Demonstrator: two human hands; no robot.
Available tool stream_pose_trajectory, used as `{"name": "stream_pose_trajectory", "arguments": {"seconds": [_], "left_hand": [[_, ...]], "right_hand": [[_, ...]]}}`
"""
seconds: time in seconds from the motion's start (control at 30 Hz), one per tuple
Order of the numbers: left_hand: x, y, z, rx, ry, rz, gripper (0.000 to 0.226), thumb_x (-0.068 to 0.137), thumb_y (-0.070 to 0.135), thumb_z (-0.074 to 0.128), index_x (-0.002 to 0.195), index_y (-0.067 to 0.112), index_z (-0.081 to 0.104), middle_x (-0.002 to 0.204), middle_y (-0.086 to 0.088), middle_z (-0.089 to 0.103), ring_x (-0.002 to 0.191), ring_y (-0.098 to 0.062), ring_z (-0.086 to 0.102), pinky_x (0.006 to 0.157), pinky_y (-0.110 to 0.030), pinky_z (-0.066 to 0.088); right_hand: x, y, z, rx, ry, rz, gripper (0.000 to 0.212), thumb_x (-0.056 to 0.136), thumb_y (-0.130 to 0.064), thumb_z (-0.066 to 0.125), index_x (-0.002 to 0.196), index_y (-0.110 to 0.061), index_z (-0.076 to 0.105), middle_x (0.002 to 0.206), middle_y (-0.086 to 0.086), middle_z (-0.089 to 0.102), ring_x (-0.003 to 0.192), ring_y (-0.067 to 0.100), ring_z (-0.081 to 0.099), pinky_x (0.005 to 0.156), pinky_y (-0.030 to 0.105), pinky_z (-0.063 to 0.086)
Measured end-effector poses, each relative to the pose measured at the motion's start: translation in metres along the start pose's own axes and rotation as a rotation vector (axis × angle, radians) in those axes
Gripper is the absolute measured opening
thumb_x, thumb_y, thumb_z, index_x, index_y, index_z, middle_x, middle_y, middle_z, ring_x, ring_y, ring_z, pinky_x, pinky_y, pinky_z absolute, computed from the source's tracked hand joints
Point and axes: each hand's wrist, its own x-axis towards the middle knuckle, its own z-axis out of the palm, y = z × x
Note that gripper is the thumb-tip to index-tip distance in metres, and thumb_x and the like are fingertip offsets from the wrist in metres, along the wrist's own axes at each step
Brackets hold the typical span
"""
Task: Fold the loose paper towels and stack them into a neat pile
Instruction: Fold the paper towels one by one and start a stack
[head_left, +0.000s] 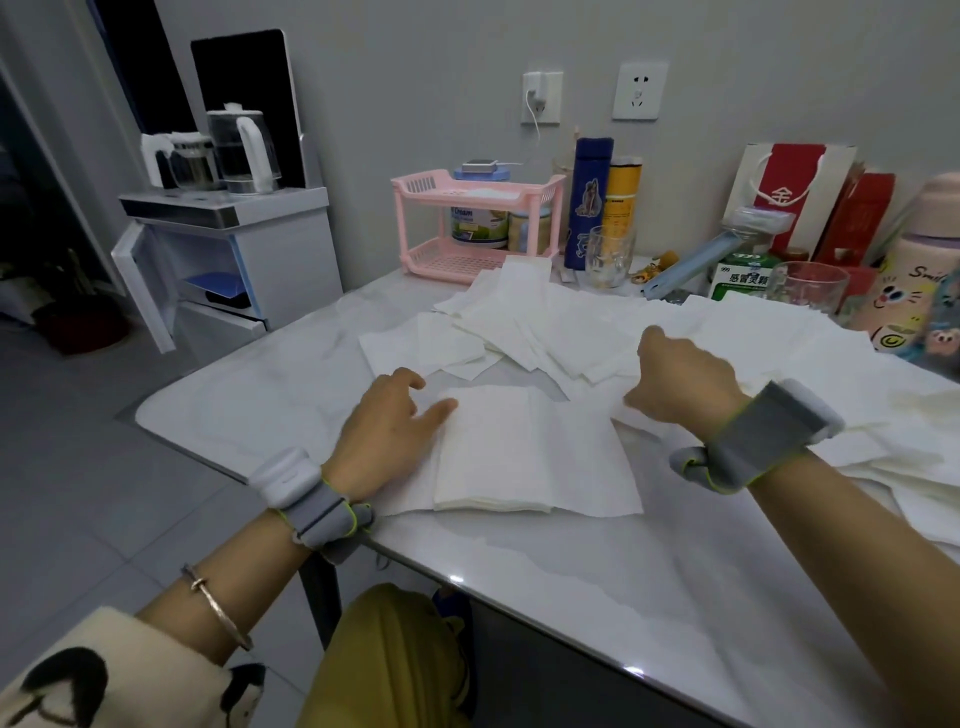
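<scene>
A stack of folded white paper towels (493, 452) lies near the front edge of the white table (597, 597), on top of a flat unfolded sheet (597, 457). My left hand (379, 431) rests at the stack's left edge, its fingers straight and touching the top towel. My right hand (680, 374) hovers to the right of the stack with its fingers curled; its thumb and fingers seem to pinch the edge of a loose towel (639, 415), though the grip is partly hidden. A heap of loose paper towels (530, 327) spreads across the middle and right of the table.
Along the back wall stand a pink two-tier rack (467, 223), a blue flask (589, 197), a yellow can (621, 200), two glasses (608, 254), a green box (740, 278) and red bags (795, 192). A pink bottle (914, 280) stands far right. A water dispenser (223, 244) stands left of the table.
</scene>
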Motion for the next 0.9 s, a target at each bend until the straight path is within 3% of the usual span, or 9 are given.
{"name": "stream_pose_trajectory", "arguments": {"seconds": [0.13,0.3,0.4,0.5,0.6,0.67,0.73,0.8,0.9], "left_hand": [[0.002,-0.022,-0.018,0.181,0.002,-0.091,0.054,0.09,0.051,0.049,0.124,0.009,0.051,0.123,-0.013,0.047,0.111,-0.028,0.047,0.09,-0.035,0.037],[-0.009,-0.026,-0.017,0.343,-0.131,-0.277,0.063,0.083,0.065,0.047,0.111,0.009,0.048,0.123,-0.012,0.039,0.117,-0.032,0.036,0.089,-0.038,0.03],[-0.015,-0.023,-0.015,0.361,-0.121,-0.251,0.058,0.083,0.061,0.051,0.108,0.008,0.048,0.119,-0.012,0.039,0.113,-0.031,0.037,0.09,-0.038,0.031],[-0.015,-0.02,-0.017,0.345,-0.146,-0.245,0.051,0.086,0.057,0.051,0.102,0.009,0.05,0.116,-0.011,0.04,0.112,-0.031,0.037,0.091,-0.038,0.033],[-0.014,-0.017,-0.017,0.318,-0.185,-0.229,0.043,0.088,0.052,0.052,0.077,0.01,0.047,0.1,-0.008,0.039,0.107,-0.031,0.042,0.088,-0.037,0.037],[-0.014,-0.018,-0.019,0.247,-0.159,-0.188,0.049,0.087,0.046,0.057,0.058,0.013,0.034,0.079,-0.003,0.038,0.085,-0.028,0.046,0.072,-0.033,0.038],[-0.014,-0.021,-0.021,0.13,-0.133,-0.151,0.053,0.085,0.037,0.063,0.053,0.014,0.027,0.061,-0.001,0.032,0.059,-0.018,0.037,0.054,-0.029,0.027],[-0.01,-0.023,-0.026,0.027,-0.118,-0.151,0.045,0.086,0.033,0.063,0.058,0.012,0.035,0.059,-0.002,0.034,0.053,-0.014,0.032,0.049,-0.026,0.022],[-0.002,-0.018,-0.039,-0.254,-0.101,-0.237,0.032,0.088,0.029,0.063,0.065,0.011,0.049,0.063,-0.004,0.046,0.051,-0.014,0.04,0.045,-0.019,0.03]], "right_hand": [[-0.007,-0.017,-0.005,0.238,0.095,-0.317,0.028,0.089,-0.02,0.058,0.115,-0.012,0.051,0.107,0.01,0.059,0.093,0.022,0.052,0.078,0.031,0.042],[-0.027,-0.046,0.025,0.241,-0.113,-0.69,0.038,0.09,-0.029,0.058,0.126,-0.02,0.051,0.123,0.003,0.05,0.111,0.016,0.046,0.087,0.016,0.031],[-0.028,-0.048,0.041,0.229,-0.215,-0.7,0.044,0.09,-0.035,0.055,0.133,-0.025,0.046,0.134,0.0,0.044,0.125,0.017,0.038,0.105,0.027,0.028],[-0.028,-0.047,0.048,0.217,-0.244,-0.695,0.042,0.09,-0.036,0.055,0.131,-0.028,0.049,0.136,-0.001,0.042,0.127,0.016,0.035,0.109,0.032,0.026],[-0.026,-0.045,0.05,0.245,-0.245,-0.698,0.04,0.09,-0.036,0.056,0.129,-0.029,0.051,0.135,-0.001,0.042,0.127,0.016,0.035,0.108,0.032,0.026],[-0.026,-0.045,0.05,0.252,-0.236,-0.703,0.04,0.09,-0.036,0.057,0.129,-0.03,0.052,0.134,-0.002,0.043,0.126,0.016,0.035,0.108,0.031,0.025],[-0.026,-0.045,0.05,0.239,-0.232,-0.704,0.04,0.09,-0.037,0.056,0.129,-0.03,0.052,0.134,-0.002,0.043,0.126,0.016,0.035,0.108,0.032,0.026],[-0.025,-0.046,0.051,0.224,-0.235,-0.705,0.041,0.09,-0.038,0.056,0.129,-0.03,0.052,0.134,-0.002,0.043,0.126,0.016,0.035,0.108,0.032,0.027],[-0.023,-0.047,0.051,0.22,-0.24,-0.712,0.041,0.09,-0.038,0.056,0.129,-0.029,0.052,0.134,-0.001,0.043,0.126,0.016,0.035,0.108,0.033,0.027]]}}
